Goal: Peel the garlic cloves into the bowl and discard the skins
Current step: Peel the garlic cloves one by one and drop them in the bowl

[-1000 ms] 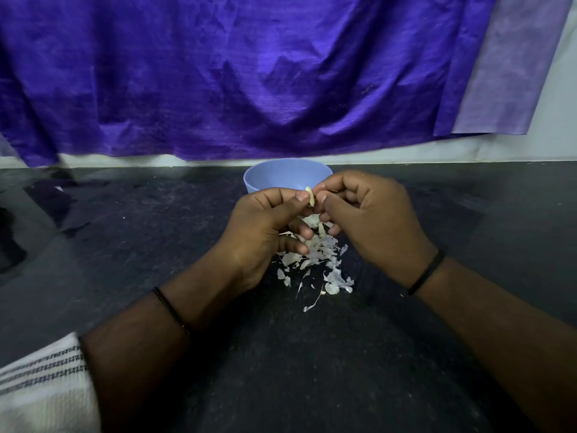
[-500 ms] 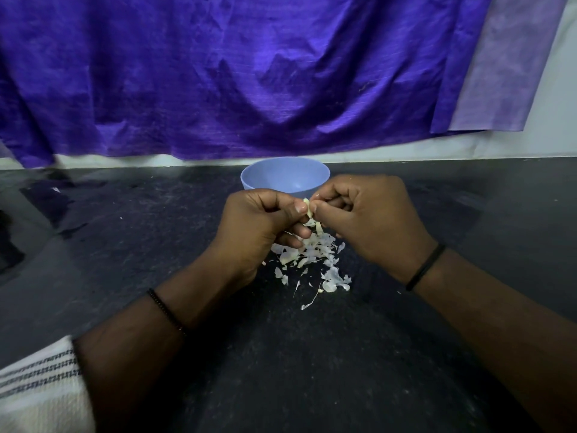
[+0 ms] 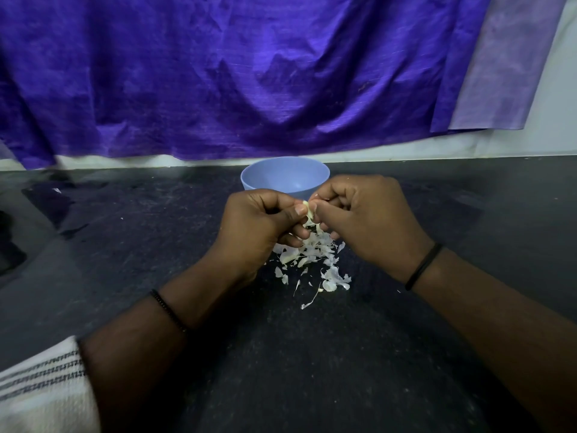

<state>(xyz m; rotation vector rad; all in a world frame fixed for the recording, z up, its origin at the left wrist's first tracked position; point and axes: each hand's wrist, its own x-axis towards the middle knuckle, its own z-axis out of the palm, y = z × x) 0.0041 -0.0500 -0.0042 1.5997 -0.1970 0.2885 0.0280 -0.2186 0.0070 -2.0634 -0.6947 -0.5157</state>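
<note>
a: where's the garlic clove (image 3: pixel 309 210)?
b: pinched between both thumbs, just in front of the blue bowl (image 3: pixel 284 176).
a: hands?
b: left hand (image 3: pixel 260 226) and right hand (image 3: pixel 365 220) both curled tight on it, above the skins (image 3: pixel 312 257) on the counter (image 3: pixel 281 354).

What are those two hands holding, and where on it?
A small pale garlic clove, pinched at its sides between the left hand and right hand fingertips.

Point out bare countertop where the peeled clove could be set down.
Bare countertop lies right of the right hand, and more left of the left hand. Crowded: the garlic skins piled under both hands, before the blue bowl.
</note>
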